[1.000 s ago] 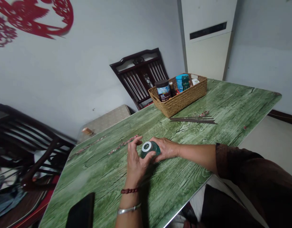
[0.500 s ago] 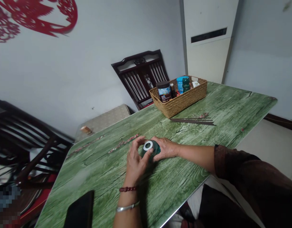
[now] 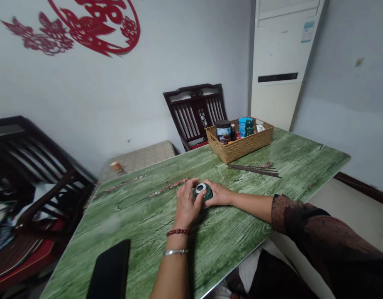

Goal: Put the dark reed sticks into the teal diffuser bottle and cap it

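A small rounded dark green glass bottle [image 3: 209,192] stands on the green wood-patterned table [image 3: 147,228], with a white ring [image 3: 205,187] round its dark top opening. My left hand [image 3: 186,205] curls round its left side, thumb across the near face. From the other side my right hand [image 3: 220,194] wraps it, most of those fingers hidden behind the bottle. Beyond the hands, several thin dark sticks [image 3: 256,169] lie loose on the tabletop. Near the front left edge rests a black phone [image 3: 109,270].
A wicker basket [image 3: 247,146] with jars and bottles sits at the far side of the table. Dark wooden chairs stand behind [image 3: 197,116] and at the left [image 3: 32,174]. A white floor-standing air conditioner [image 3: 275,95] fills the corner.
The camera view has tilted up and shifted, so more of the wall and air conditioner shows. Both hands stay round the bottle with nearly the same grip.
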Demonstrator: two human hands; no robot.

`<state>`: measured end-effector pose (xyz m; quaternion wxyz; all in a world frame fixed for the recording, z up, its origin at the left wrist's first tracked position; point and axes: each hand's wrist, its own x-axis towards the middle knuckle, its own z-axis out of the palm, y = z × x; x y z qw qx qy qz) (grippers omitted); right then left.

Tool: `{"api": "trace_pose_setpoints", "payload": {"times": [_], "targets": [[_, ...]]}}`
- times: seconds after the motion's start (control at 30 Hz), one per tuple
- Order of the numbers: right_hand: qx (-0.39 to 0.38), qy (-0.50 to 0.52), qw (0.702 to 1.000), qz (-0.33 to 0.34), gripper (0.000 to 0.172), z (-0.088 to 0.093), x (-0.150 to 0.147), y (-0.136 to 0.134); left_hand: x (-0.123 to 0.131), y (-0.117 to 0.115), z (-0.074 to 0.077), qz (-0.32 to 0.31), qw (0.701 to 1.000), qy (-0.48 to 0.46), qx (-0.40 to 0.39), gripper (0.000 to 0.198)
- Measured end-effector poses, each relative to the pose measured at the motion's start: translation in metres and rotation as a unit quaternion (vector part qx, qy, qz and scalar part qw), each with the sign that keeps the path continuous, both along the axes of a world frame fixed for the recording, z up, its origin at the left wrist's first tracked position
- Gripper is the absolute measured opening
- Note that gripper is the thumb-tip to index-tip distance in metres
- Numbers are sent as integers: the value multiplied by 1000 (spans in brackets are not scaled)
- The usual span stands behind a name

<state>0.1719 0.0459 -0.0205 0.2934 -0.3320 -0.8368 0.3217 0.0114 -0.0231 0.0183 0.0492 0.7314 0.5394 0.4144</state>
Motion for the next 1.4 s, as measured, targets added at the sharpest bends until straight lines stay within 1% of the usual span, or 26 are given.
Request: {"api": "trace_pose_setpoints", "payload": {"times": [0.17, 0.33, 0.5, 0.67, 0.73, 0.83, 0.9, 0.97, 1.03, 1.1, 1.2, 1.27, 1.33, 1.4], "targets": [[-3, -4, 999, 32, 74, 1, -9, 15, -12, 6, 11, -21, 999, 36, -24, 26], [-10, 6, 999, 46, 78, -4, -14, 25, -23, 13, 20, -63, 995, 56, -56, 26], [-13, 11, 999, 46, 78, -6, -17, 31, -27, 19, 18, -70, 995, 31, -60, 24], [-25, 11, 1000, 11, 78, -6, -25, 35, -29, 29, 17, -64, 995, -22, -67, 23], [-33, 20, 999, -4, 78, -6, -28, 36, -29, 32, 18, -56, 996, -30, -68, 26], [-50, 53, 997, -10, 84, -6, -29, 36, -29, 31, 17, -35, 996, -45, -67, 38], [-81, 92, 992, -5, 88, -6, -25, 34, -31, 24, 13, -16, 993, -92, -65, 49], [-146, 137, 980, -3, 87, -6, -17, 33, -34, 12, 7, -4, 983, -169, -69, 56], [-215, 178, 960, -8, 79, -6, -6, 30, -38, -4, -1, 5, 965, -246, -87, 60], [-255, 213, 943, -21, 68, -7, 6, 25, -42, -21, -9, 14, 941, -313, -125, 62], [-275, 235, 931, -44, 50, -7, 26, 12, -46, -44, -19, 23, 901, -384, -199, 64], [-278, 233, 931, -46, 41, -8, 40, -2, -45, -55, -23, 34, 883, -410, -227, 63], [-271, 225, 935, -42, 35, -9, 54, -21, -40, -63, -25, 47, 879, -420, -223, 59], [-256, 209, 943, -43, 31, -11, 67, -41, -33, -71, -28, 49, 889, -404, -209, 55]]}}
